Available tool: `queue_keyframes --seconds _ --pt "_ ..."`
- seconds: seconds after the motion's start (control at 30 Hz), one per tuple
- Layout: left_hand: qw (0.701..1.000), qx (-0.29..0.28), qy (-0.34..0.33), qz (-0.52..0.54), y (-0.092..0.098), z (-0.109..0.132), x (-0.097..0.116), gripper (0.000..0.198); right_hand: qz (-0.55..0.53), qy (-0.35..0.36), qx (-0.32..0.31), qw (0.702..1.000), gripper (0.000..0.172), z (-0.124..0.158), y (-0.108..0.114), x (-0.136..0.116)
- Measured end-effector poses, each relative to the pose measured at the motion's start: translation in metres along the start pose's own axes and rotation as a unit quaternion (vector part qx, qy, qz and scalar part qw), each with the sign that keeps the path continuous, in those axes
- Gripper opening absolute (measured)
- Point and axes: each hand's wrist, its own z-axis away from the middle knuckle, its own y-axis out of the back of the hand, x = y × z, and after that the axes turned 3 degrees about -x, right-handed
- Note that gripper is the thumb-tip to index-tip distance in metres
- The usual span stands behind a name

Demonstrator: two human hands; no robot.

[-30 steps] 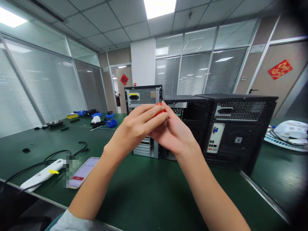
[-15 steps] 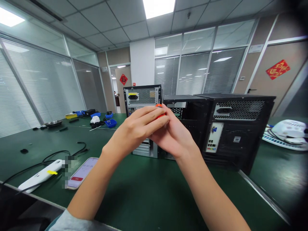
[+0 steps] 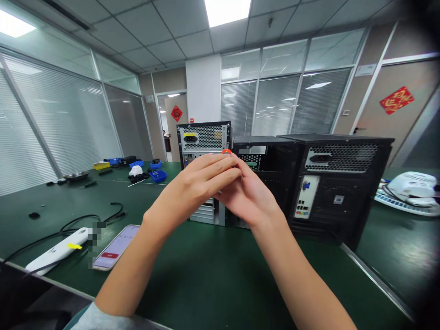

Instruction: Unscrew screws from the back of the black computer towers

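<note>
My left hand [image 3: 195, 183] and my right hand [image 3: 249, 197] meet in front of the computer cases, fingers closed over each other. Between them shows the rounded orange-red end of an object [image 3: 226, 151]; the rest is covered by my fingers, so its kind cannot be made out. Behind my left hand stands a computer case [image 3: 206, 137] with a silver power supply and a yellow label, its back panel facing me. An opened black case [image 3: 280, 158] is just beyond my right hand. Another black case [image 3: 337, 197] stands to its right.
On the green table [image 3: 213, 275] at left lie a phone [image 3: 115, 247], a white power strip [image 3: 60, 252] and black cables [image 3: 92, 217]. Blue trays [image 3: 158, 176], a metal dish [image 3: 76, 176] and small tools are farther back. A white device [image 3: 412, 188] rests at right.
My hands have shifted only slightly, and my fingers now cover more of the orange-red object. The cases and table items have not moved.
</note>
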Motion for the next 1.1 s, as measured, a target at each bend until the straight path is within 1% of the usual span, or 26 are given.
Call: queue_keyframes --seconds 0.2,0.37,0.5,0.6,0.73,0.83,0.9,0.97,1.03,1.1 --pt "1.0 -0.005 0.015 0.001 -0.001 0.0 0.002 0.029 -0.008 0.017 -0.005 1.0 0.01 -0.002 0.001 0.0" --pt "0.999 -0.008 0.035 0.013 -0.006 0.003 0.005 0.031 -0.011 0.007 -0.003 1.0 0.011 -0.003 0.005 -0.001" --pt "0.998 0.017 0.044 0.039 -0.016 0.009 0.007 0.035 0.009 0.002 -0.021 1.0 0.01 -0.003 0.007 -0.003" --pt "0.996 0.038 0.058 0.06 -0.024 0.014 0.009 0.039 -0.01 -0.013 -0.016 1.0 0.011 -0.001 0.005 -0.003" --pt "0.989 0.09 0.087 0.077 -0.031 0.018 0.014 0.04 -0.053 -0.029 0.009 0.998 0.019 -0.001 0.002 -0.002" --pt "0.982 0.127 0.108 0.091 -0.035 0.02 0.018 0.039 -0.03 -0.016 0.003 0.999 0.017 -0.003 0.005 -0.001" --pt "0.973 0.161 0.139 0.087 -0.038 0.02 0.021 0.036 -0.01 -0.001 -0.006 1.0 0.015 -0.005 0.007 -0.001" --pt "0.956 0.213 0.193 0.067 -0.042 0.018 0.024 0.034 0.015 0.009 -0.015 1.0 0.015 -0.007 0.01 -0.002" --pt "0.93 0.264 0.251 0.045 -0.046 0.014 0.026 0.036 0.041 0.01 -0.019 0.999 0.017 -0.008 0.011 -0.003" --pt "0.909 0.294 0.292 0.031 -0.049 0.009 0.028 0.041 0.054 0.007 -0.016 0.998 0.017 -0.008 0.01 -0.004"
